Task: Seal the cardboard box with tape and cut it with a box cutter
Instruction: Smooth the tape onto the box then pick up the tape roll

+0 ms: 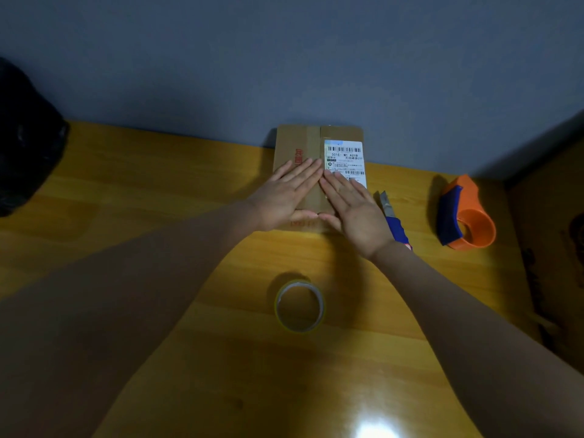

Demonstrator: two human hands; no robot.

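box cutter (393,221) partly hidden behind right hand (357,210) | left hand (284,197) and right spread flat on cardboard box (298,143) at table's (158,216) far edge | tape roll (299,306) nearer | orange dispenser (466,216) right

Bare table (158,235) lies open left of the cardboard box (300,143); rightward, the box cutter (393,221) (just beside it) and orange tape dispenser (464,216) crowd the way.

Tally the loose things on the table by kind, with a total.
Cardboard box: 1
Roll of clear tape: 1
Blue-handled box cutter: 1
Orange tape dispenser: 1
Black bag: 1
Total: 5
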